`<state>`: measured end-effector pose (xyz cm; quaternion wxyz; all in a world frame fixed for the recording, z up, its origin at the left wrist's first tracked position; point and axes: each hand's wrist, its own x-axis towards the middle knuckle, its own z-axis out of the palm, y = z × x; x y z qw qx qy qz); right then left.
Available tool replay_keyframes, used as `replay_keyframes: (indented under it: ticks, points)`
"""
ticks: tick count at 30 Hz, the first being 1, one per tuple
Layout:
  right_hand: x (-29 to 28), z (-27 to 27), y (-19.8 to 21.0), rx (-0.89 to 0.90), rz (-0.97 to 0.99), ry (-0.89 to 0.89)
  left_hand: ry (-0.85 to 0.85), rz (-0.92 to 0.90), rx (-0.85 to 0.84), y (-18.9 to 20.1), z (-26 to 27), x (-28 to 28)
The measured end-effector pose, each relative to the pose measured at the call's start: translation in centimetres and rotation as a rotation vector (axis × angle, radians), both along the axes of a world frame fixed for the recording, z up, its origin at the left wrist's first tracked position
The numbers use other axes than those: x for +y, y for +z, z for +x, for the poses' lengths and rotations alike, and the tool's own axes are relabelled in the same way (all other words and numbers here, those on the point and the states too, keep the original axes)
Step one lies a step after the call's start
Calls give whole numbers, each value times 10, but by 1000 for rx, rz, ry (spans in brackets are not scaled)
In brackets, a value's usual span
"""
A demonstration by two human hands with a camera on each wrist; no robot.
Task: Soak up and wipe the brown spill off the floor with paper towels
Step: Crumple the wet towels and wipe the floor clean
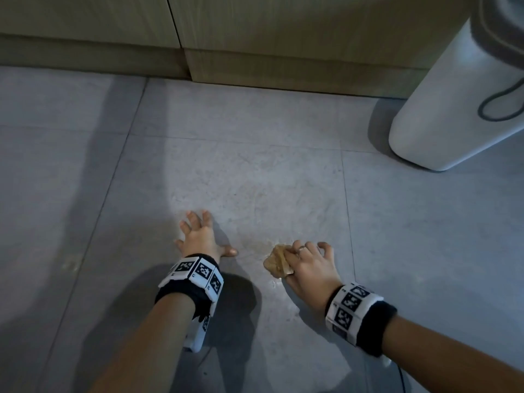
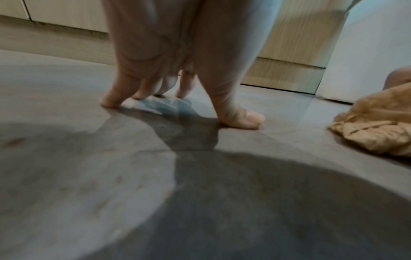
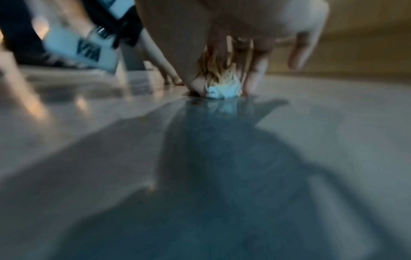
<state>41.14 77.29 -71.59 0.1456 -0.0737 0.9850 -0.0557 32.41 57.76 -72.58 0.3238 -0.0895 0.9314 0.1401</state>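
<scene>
My right hand (image 1: pixel 307 260) grips a crumpled, brown-soaked paper towel (image 1: pixel 278 263) and presses it on the grey tiled floor (image 1: pixel 255 154). In the right wrist view the towel (image 3: pixel 223 84) is pinched between thumb and fingers, its lower tip still white. A faint brown smear of the spill (image 1: pixel 255 199) spreads on the tile beyond the towel, with a wet trace (image 1: pixel 252 246) just left of it. My left hand (image 1: pixel 200 235) rests on the floor to the left, fingers spread, holding nothing. In the left wrist view, the fingertips (image 2: pixel 109 101) touch the tile and the towel (image 2: pixel 375 128) lies at the right.
Wooden cabinet fronts with a kickboard (image 1: pixel 283 72) run along the far side. A white bin-like appliance (image 1: pixel 453 109) with a grey cord loop stands on the floor at the far right. Open tile lies to the left.
</scene>
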Motion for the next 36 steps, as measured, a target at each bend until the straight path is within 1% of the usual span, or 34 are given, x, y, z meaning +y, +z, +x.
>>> replay_keyframes:
  ticks: [3,6,9,11,14,16,19,23,24,25,26,28,29,30,32,33,36]
  points:
    - [2,1,-2,54,60,38,0,-12,1,0,-2,1]
    - [6,-2,-1,66,51,90,-9,-23,2,0,-1,1]
    - [12,-2,8,85,8,76,-14,-19,15,0,0,1]
    - [25,3,8,83,28,-15,-7,-10,17,-1,-1,1]
    - [48,21,3,-8,13,-221,-14,-20,6,-4,-2,1]
    - [47,37,-1,-69,16,-309,-18,-26,7,-5,-2,1]
    - [22,55,-3,-120,-25,-315,-21,-33,4,-4,-2,1]
    - [-18,56,6,-154,-174,-269,-26,-32,-4,-4,-2,0]
    - [-22,52,6,-142,-187,-254,-25,-31,-6,-3,-2,0]
    - [-22,46,5,-90,-190,-253,-25,-32,-8,-2,-2,0]
    - [-20,36,5,-45,-226,-288,-26,-34,-6,-2,-3,0]
    - [-13,10,11,-62,-263,-389,-19,-11,-4,-2,-2,-2]
    - [-8,0,12,-57,-249,-405,-12,13,1,-3,-2,-2]
    - [-2,-8,10,-31,-201,-385,-7,29,9,-3,-2,-3]
    - [3,-15,7,-67,-106,-317,-3,13,15,-3,-1,-2]
    - [2,-12,8,-107,-76,-276,-5,-5,13,-3,-2,0]
    - [-4,11,9,-118,-65,-108,-9,-32,4,-1,-2,2]
